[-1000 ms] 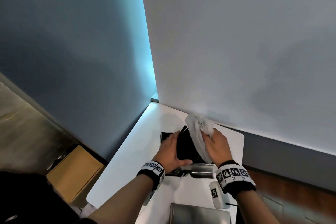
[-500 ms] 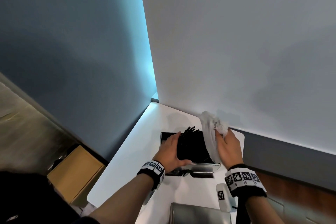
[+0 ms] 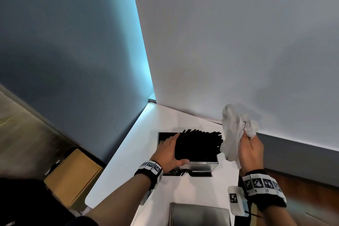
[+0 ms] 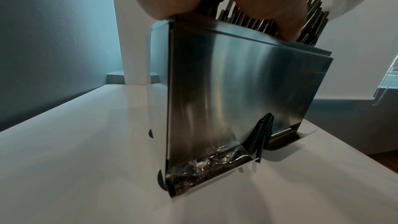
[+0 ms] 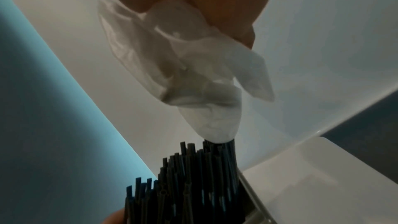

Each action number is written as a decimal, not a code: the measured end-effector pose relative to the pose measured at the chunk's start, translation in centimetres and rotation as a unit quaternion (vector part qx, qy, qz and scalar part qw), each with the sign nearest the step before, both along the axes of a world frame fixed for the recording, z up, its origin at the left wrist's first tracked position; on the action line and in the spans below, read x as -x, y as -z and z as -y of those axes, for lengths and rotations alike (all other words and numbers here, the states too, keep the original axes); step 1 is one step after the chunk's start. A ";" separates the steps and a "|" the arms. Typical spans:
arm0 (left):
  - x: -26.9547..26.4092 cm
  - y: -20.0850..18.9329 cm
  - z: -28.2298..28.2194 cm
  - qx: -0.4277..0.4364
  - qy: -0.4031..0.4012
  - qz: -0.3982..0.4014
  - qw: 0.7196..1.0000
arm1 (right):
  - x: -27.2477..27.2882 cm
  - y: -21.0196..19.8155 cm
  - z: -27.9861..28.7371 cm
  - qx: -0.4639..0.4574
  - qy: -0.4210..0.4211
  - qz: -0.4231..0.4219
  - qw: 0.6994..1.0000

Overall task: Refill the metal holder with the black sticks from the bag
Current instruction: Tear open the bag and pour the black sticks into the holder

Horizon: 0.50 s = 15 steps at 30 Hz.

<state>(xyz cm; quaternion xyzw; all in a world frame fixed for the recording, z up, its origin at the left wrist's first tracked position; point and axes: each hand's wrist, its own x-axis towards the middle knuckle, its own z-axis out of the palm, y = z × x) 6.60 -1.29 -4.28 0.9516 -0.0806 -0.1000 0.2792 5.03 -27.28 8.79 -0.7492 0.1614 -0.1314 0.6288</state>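
Note:
A shiny metal holder (image 3: 203, 166) (image 4: 237, 81) stands on the white table (image 3: 124, 156). A thick bundle of black sticks (image 3: 199, 145) (image 5: 187, 181) stands in its open top, tips sticking out above the rim. My left hand (image 3: 169, 152) wraps round the bundle's left side, thumb at the front. My right hand (image 3: 250, 149), up and to the right of the holder, grips the crumpled, translucent white bag (image 3: 235, 130) (image 5: 183, 74). The bag's lower end hangs at the sticks' right edge. A few sticks show through the slot (image 4: 260, 135) at the holder's base.
The table sits in a corner between a blue wall (image 3: 73, 51) and a white wall (image 3: 238, 42). A grey metal object (image 3: 199, 213) lies at the table's near edge. A tan box (image 3: 73, 176) stands on the floor to the left.
My right hand has pulled the bag up and to the right, off the sticks, baring the bundle. My left hand has stayed round the bundle in the holder.

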 end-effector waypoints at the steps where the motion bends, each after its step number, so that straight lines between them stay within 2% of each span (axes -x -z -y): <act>1: 0.0 0.1 0.0 -0.003 0.004 -0.001 1.000 | 0.2 -0.2 0.2 0.007 -0.005 0.006 1.000; 7: 0.0 0.2 -0.2 -0.001 0.011 0.009 1.000 | 0.7 -0.8 0.8 -0.011 -0.005 0.010 1.000; 15: 1.4 0.2 -1.4 0.110 -0.015 0.036 0.993 | 1.2 -2.0 1.1 -0.067 -0.019 -0.004 0.998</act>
